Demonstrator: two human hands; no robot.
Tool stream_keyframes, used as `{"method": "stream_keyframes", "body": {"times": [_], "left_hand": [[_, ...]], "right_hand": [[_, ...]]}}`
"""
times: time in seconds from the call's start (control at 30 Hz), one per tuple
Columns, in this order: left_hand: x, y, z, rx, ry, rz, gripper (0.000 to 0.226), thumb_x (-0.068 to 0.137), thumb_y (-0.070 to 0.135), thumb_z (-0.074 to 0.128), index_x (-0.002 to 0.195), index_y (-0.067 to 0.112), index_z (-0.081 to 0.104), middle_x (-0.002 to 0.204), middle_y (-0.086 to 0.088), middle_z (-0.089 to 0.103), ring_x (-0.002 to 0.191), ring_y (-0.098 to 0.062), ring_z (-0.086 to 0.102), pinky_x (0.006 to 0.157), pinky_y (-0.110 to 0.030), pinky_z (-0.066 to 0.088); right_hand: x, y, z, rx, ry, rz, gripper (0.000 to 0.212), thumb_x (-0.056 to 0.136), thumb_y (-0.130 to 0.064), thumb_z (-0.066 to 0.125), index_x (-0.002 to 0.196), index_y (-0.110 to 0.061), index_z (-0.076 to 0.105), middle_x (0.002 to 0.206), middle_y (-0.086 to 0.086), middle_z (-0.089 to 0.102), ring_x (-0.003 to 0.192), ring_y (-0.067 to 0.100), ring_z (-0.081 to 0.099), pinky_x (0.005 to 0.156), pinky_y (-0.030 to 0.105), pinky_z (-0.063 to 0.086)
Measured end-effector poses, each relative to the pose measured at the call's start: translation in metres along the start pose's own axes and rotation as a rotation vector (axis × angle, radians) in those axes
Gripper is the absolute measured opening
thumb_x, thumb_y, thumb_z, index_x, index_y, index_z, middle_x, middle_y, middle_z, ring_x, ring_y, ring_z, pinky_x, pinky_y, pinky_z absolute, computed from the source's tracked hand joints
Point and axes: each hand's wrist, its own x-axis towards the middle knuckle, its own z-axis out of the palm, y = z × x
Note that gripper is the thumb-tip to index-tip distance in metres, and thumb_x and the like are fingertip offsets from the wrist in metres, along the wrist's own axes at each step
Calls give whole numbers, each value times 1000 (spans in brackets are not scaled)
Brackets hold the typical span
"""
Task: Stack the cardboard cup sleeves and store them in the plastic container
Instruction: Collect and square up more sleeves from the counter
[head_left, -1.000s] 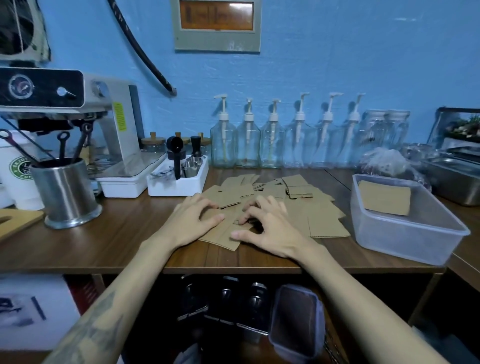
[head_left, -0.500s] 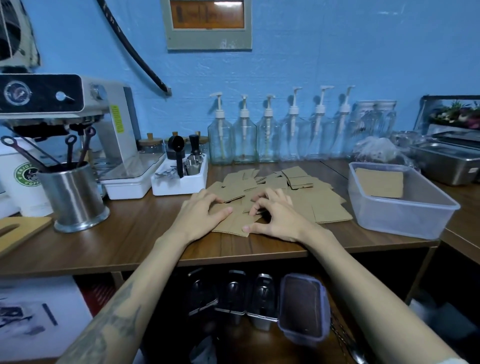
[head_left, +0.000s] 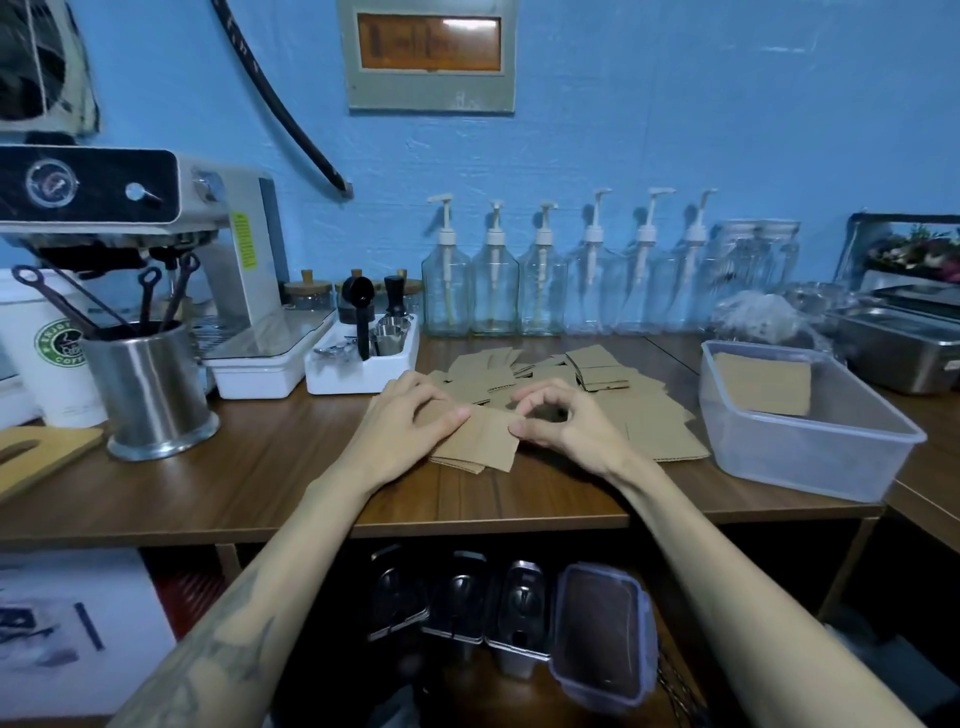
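Several flat brown cardboard cup sleeves lie scattered on the wooden counter. A small stack of sleeves sits near the front, between my hands. My left hand holds its left edge, thumb on top. My right hand pinches the stack's right edge between thumb and curled fingers. The clear plastic container stands to the right, with a stack of sleeves leaning inside it at the back.
An espresso machine, a steel utensil cup, a white paper cup and a white tool tray stand at the left. Glass pump bottles line the wall. Steel pans sit far right. A lidded box is below.
Both hands have drawn the sleeves in front of them into a tighter stack; my right hand's fingers have curled up from flat into a pinch on its edge.
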Motion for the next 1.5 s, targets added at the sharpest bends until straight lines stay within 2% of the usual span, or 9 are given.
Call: {"method": "stream_keyframes", "body": {"times": [0.1,0.3,0.47,0.73,0.93,1.1,1.2,1.37,1.5], "left_hand": [[0,4,-2,-111,8,15,20,81,57,66,86,38,64,102,13,60,97,-3,54,81,-26,39],[0,4,-1,-245,8,-78,10,84,31,76,80,27,68,71,-8,69,59,-11,55,62,-33,48],[2,-1,-1,-287,49,-93,8,82,33,78,82,29,71,73,-22,64,57,-14,52,59,-34,47],[5,8,4,-341,37,-87,12,77,31,82,82,28,72,64,-2,54,60,-11,44,60,-28,36],[5,17,5,-616,49,-132,39,74,35,83,105,20,65,87,3,65,80,-16,58,78,-29,51],[3,31,18,-521,-2,-87,37,68,46,79,87,15,70,94,-7,68,76,-8,61,76,-25,48],[3,33,20,-534,20,-89,25,78,30,80,77,9,67,76,-3,64,67,-11,56,69,-29,45],[0,26,13,-416,-14,-105,19,83,20,78,80,6,65,67,5,51,61,-5,41,61,-14,35],[-4,23,10,-372,-28,-102,12,83,17,77,91,11,71,74,3,64,62,0,48,64,-13,39]], "right_hand": [[-1,-2,-2,109,82,41,10,82,-17,79,78,-19,70,110,3,66,97,20,63,73,35,56],[0,3,-3,128,139,22,8,88,-19,74,86,-20,66,78,-1,64,76,15,59,76,45,55],[-1,3,-2,107,118,-46,17,86,-19,75,101,-26,70,73,-7,56,70,11,50,69,33,46],[5,-12,6,-119,101,-98,23,79,-26,81,88,-45,72,93,-11,63,91,4,56,84,22,45],[7,-25,5,308,196,-3,23,84,4,71,94,-14,60,76,-1,65,67,7,62,62,18,52],[-4,-25,4,526,147,73,54,79,6,74,125,-3,48,104,21,73,98,33,72,91,41,56],[-15,-23,3,469,73,58,37,82,5,72,116,9,59,99,25,73,91,35,73,83,38,58],[-19,-18,-25,430,151,95,34,82,-2,75,109,-14,57,87,0,75,77,16,72,73,25,56],[-20,-6,-32,234,124,137,21,81,0,77,95,-4,61,74,7,65,57,6,63,56,17,47]]}}
